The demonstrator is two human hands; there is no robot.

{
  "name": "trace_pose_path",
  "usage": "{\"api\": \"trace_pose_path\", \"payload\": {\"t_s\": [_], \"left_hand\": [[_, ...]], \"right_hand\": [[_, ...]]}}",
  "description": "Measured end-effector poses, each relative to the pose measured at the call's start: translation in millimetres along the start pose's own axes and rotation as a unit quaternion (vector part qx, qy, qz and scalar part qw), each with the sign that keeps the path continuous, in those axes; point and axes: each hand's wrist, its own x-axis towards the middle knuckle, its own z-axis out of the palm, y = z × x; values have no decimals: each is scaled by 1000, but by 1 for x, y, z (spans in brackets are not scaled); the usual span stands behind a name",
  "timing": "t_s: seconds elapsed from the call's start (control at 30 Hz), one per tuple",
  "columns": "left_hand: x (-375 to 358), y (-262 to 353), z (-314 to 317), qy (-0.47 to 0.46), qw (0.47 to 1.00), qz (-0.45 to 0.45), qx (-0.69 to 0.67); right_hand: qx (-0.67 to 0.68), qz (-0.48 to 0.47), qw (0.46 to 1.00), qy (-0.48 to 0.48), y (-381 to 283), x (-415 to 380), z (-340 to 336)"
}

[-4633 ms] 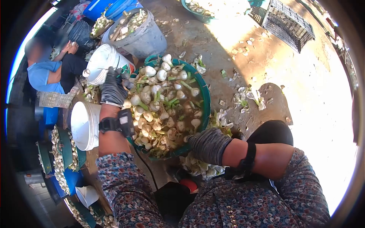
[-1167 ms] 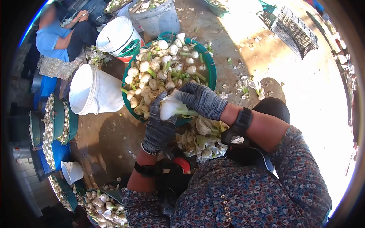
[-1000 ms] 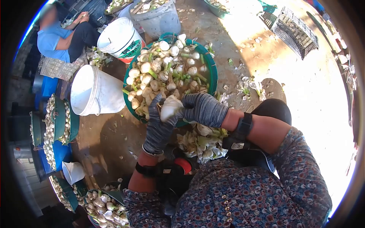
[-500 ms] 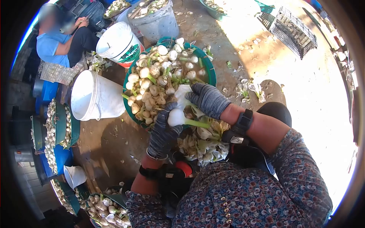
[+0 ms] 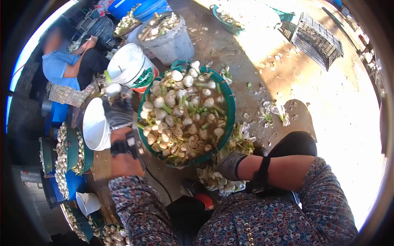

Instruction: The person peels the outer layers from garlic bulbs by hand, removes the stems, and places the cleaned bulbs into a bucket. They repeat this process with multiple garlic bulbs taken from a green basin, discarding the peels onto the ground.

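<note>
My left hand [image 5: 119, 111], in a grey knit glove, reaches over the white bucket [image 5: 92, 128] at the left. A peeled garlic bulb [image 5: 113, 89] with a green stem is at its fingertips, slightly blurred. My right hand [image 5: 230, 165], gloved alike, is low beside the heap of garlic peels [image 5: 219, 182] near my lap; its fingers are turned away and hidden. Between my hands stands a green tub [image 5: 232, 108] full of garlic bulbs, some with green stems.
A white bucket with a printed label [image 5: 141, 76] and a grey bucket of garlic [image 5: 174, 47] stand behind. Another person [image 5: 61, 67] sits at the far left. A black crate [image 5: 316, 41] lies at the right. Peels [image 5: 273, 112] litter the floor.
My left hand has swung left with the garlic bulb, from the tub to over the white bucket. My right hand has dropped toward the peel heap; the white peel it held no longer shows in it.
</note>
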Motion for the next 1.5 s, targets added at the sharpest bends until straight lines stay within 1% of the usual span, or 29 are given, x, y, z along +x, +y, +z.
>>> {"api": "trace_pose_path", "payload": {"t_s": [0.03, 0.07, 0.1, 0.13, 0.2, 0.27, 0.3, 0.33, 0.37, 0.43, 0.47, 0.53, 0.57, 0.63, 0.73, 0.83, 0.87, 0.93, 0.97, 1.0, 1.03, 1.07, 1.1, 1.2, 1.3, 1.4, 1.43, 1.47, 1.5], "left_hand": [[20, 10, 10, 26, 999, 2, 41], [56, 6, -18, -128, 947, 49, 292], [51, -10, 14, -56, 991, -117, 36], [30, -38, 43, -51, 980, -141, 131], [1, -109, 72, -63, 924, -218, 308], [-11, -184, 60, -116, 830, -303, 453], [-8, -232, 30, -150, 836, -258, 461], [17, -282, -27, -288, 746, -156, 580], [14, -292, -17, -292, 747, -157, 576], [3, -311, 9, -66, 597, -103, 793], [2, -319, 16, -71, 598, -103, 792], [2, -340, 16, -134, 503, -201, 830], [-1, -349, 14, -137, 502, -204, 829], [-5, -357, 17, -204, 400, -360, 817], [2, -390, -31, -359, 362, -258, 821], [-17, -355, -12, -244, 495, -256, 794], [-21, -340, -4, -242, 494, -257, 795], [-27, -313, 3, -169, 695, -231, 660], [-31, -298, 8, -165, 695, -229, 661], [-36, -279, 14, -169, 758, -149, 612], [-44, -258, 21, -169, 812, -64, 555], [-55, -235, 33, -162, 811, -59, 559], [-72, -213, 49, -175, 806, 0, 565], [-122, -165, 80, -202, 801, 72, 559], [-145, -133, 56, -242, 793, 128, 545], [-156, -104, 25, -99, 924, -105, 354], [-171, -93, 34, -93, 925, -101, 355], [-188, -81, 42, -244, 767, 12, 593], [-201, -74, 45, -366, 521, 122, 762]], "right_hand": [[14, 8, 1000, -10, -4, -1, 3], [-20, -17, 999, -31, -5, -1, 2], [-54, -45, 996, -49, -5, -1, 2], [-45, -41, 997, -48, -5, -2, 5], [-28, -18, 990, 138, -3, -3, 11], [7, -25, 991, 132, 4, -1, 1], [36, -39, 991, 122, 8, -2, -3], [37, -33, 992, 120, 12, -7, -6], [45, -36, 985, 163, 13, -13, -9], [54, -36, 976, 206, 17, -13, 0], [47, -30, 984, 170, 19, -5, 14], [44, -20, 990, 134, 25, -5, 17], [49, -20, 991, 124, 28, -5, 19], [53, -20, 991, 118, 32, -9, 13], [32, -30, 990, 130, 40, -13, 6], [74, -19, 982, 171, 49, -13, -9], [79, 17, 982, 170, 51, -23, -27], [104, 85, 963, 232, 60, -32, -46], [124, 118, 940, 295, 66, -34, -51], [123, 112, 941, 296, 71, -33, -53], [99, 159, 892, 411, 76, -30, -54], [76, 200, 828, 519, 79, -26, -55], [75, 190, 828, 522, 79, -23, -57], [297, 182, 880, 322, 76, -18, -69], [346, 78, 882, 310, 71, 7, -51], [222, 62, 887, 399, 49, 7, -45], [158, 44, 884, 438, 43, 6, -43], [143, 30, 890, 432, 40, 10, -38], [140, 25, 892, 428, 34, 16, -35]]}}
